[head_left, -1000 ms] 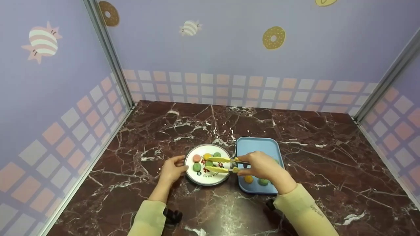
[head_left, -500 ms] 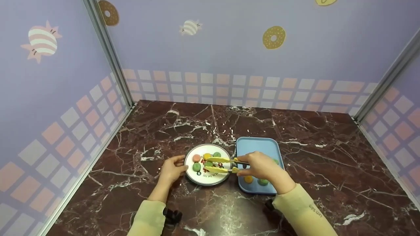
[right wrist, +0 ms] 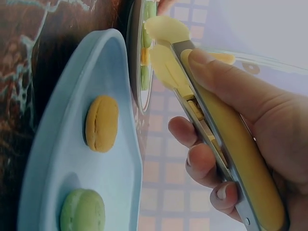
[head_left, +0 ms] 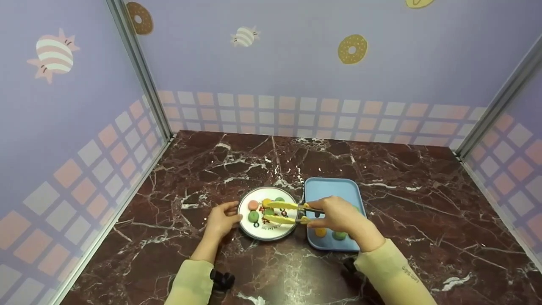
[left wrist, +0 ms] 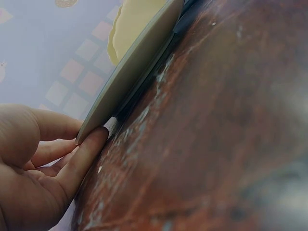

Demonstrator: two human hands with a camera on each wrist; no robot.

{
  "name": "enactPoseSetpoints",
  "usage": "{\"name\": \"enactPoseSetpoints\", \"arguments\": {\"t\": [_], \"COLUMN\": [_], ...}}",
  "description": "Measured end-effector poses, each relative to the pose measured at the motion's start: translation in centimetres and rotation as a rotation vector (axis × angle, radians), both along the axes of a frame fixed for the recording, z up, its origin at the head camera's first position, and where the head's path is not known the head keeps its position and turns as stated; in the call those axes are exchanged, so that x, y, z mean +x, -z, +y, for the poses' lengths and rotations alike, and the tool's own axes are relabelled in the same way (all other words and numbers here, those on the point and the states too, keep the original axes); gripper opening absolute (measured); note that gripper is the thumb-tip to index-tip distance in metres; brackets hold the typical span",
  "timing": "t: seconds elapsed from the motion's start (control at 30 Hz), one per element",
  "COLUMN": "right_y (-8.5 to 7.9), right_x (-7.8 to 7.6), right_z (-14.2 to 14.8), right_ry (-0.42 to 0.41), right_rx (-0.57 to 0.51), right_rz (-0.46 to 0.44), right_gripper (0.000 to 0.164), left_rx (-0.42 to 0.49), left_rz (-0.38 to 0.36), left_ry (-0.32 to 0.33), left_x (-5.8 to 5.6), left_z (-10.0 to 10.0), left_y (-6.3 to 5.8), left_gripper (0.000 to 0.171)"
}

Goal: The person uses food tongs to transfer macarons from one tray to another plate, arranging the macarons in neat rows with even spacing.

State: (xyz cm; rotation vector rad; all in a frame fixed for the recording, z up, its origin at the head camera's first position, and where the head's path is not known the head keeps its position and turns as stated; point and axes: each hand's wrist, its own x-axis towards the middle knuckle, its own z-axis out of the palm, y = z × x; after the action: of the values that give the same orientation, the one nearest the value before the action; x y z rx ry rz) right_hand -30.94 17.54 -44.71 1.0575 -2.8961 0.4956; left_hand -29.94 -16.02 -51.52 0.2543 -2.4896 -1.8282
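Left hand (head_left: pixel 221 220) pinches the plate (head_left: pixel 277 232), right hand (head_left: pixel 339 215) grips spread tongs (head_left: pixel 283 206), and a lopsided squeeze could skid the green macaron (head_left: pixel 269 211) between them!

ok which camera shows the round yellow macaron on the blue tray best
The right wrist view: the round yellow macaron on the blue rectangular tray appears large and unobstructed. The head view shows it small, beside the right hand; the left wrist view misses it.
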Motion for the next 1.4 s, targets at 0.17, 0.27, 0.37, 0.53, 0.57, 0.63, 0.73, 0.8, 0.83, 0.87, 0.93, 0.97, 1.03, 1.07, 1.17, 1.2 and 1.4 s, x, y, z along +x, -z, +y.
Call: {"name": "enactPoseSetpoints", "arguments": {"t": [0.17, 0.27, 0.37, 0.53, 0.57, 0.63, 0.73, 0.8, 0.83, 0.87, 0.93, 0.97, 1.03, 1.07, 1.17, 1.2, 1.4], "right_y": [0.0, -0.1, -0.2, -0.6, -0.7, -0.8, -1.1, -1.2, -1.3, -1.4, -1.6, -1.6, -1.7, -1.7, -1.6, -1.6, -1.6], "right_x": [0.2, 0.5, 0.8, 1.2, 1.3, 1.5, 1.8, 2.1, 2.2, 2.3, 2.5, 2.6, 2.8, 2.9, 3.2, 3.3, 3.9], "right_z": [1.1, 1.9, 2.9, 4.6, 5.0, 5.8, 6.9, 7.6, 8.0, 8.3, 8.9, 9.2, 9.7, 10.0, 11.0, 11.3, 13.3], "right_ry": [-0.016, -0.017, -0.014, 0.009, 0.015, 0.028, 0.053, 0.077, 0.09, 0.101, 0.124, 0.131, 0.149, 0.158, 0.185, 0.197, 0.264], "right_rx": [-0.045, -0.064, -0.078, -0.092, -0.093, -0.094, -0.093, -0.086, -0.083, -0.081, -0.076, -0.075, -0.073, -0.074, -0.073, -0.073, -0.066], "right_rz": [0.011, 0.009, 0.015, 0.027, 0.03, 0.035, 0.033, 0.021, 0.012, 0.004, -0.006, -0.005, -0.002, -0.002, 0.001, -0.003, -0.062], "right_gripper": [0.054, 0.053, 0.052, 0.051, 0.051, 0.051, 0.052, 0.054, 0.054, 0.055, 0.057, 0.057, 0.056, 0.056, 0.055, 0.055, 0.06], "left_rx": [-0.016, -0.027, -0.033, -0.03, -0.027, -0.021, -0.017, -0.018, -0.017, -0.018, -0.015, -0.014, -0.011, -0.008, -0.002, 0.0, 0.006], "left_rz": [0.003, 0.008, 0.008, 0.003, 0.005, 0.004, 0.009, 0.009, 0.01, 0.01, 0.007, 0.006, 0.005, 0.002, -0.005, -0.007, -0.011], "left_ry": [0.0, 0.001, 0.002, 0.0, 0.0, -0.004, -0.004, -0.005, -0.003, -0.001, -0.001, -0.001, 0.0, -0.001, -0.004, -0.005, -0.004], "left_x": [0.1, 0.1, 0.1, 0.1, 0.1, 0.0, 0.0, 0.0, 0.0, 0.0, 0.0, 0.0, 0.0, 0.0, 0.0, 0.0, 0.0], "left_z": [-0.1, -0.2, -0.2, -0.1, -0.1, -0.1, -0.1, -0.1, -0.1, -0.1, -0.1, -0.1, 0.0, 0.0, 0.0, 0.0, 0.0], "left_y": [0.1, 0.1, 0.1, 0.1, 0.1, 0.2, 0.2, 0.3, 0.3, 0.3, 0.3, 0.3, 0.3, 0.3, 0.2, 0.2, 0.2], "left_gripper": [0.049, 0.049, 0.05, 0.049, 0.049, 0.049, 0.049, 0.049, 0.05, 0.05, 0.049, 0.049, 0.049, 0.05, 0.05, 0.05, 0.05]}}
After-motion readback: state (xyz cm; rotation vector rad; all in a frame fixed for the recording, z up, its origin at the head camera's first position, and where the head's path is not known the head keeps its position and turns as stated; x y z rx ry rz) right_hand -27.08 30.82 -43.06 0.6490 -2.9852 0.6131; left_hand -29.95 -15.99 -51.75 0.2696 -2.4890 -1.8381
